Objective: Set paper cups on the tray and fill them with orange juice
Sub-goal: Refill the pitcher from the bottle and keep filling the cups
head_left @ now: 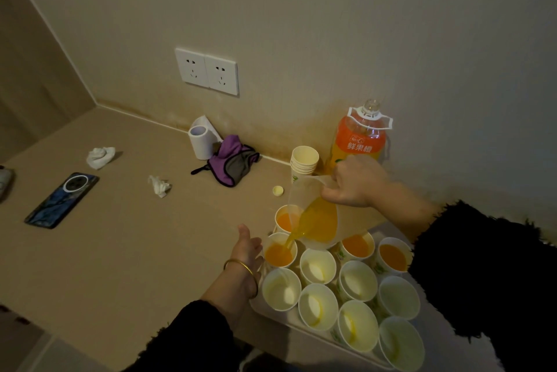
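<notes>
**Pouring juice into a front-left cup on the tray**

The right grip (352,181) (a bare hand, dark sleeve behind it) is clasped round the rim of a translucent jug (313,212), tilted so that juice (290,240) runs from its spout into a cup (280,252) at the tray's left edge. The left grip (247,251) lies against that cup's left wall, thumb raised. The tray (289,325) sits on the worktop (126,245) at its near edge. Three other cups hold juice: one (286,219) behind the cup being filled and two (357,246) (394,254) to the right. The empty cups (318,266) fill the nearer rows. An uncapped bottle (358,142), its cap (278,190) and a spare stack (304,160) stand by the wall.

Risks, as judged from here:
- The cup looks nearly full, so a late upturn of the jug would flood it.
- The stream is thin and the cup light, so a wobble of the jug could send juice onto the tray or tip the cup.
- The right sleeve hangs low over the filled cups and could catch a rim.

Hard to read:
- The left fingers are partly hidden, so whether they curl round the cup or merely touch it cannot be told.
- The jug covers part of the back row, so any cup beneath it is unseen.
- The sleeve hides the tray's right side, and the near corner is cut off.
- Dim light blurs the fill levels.
</notes>
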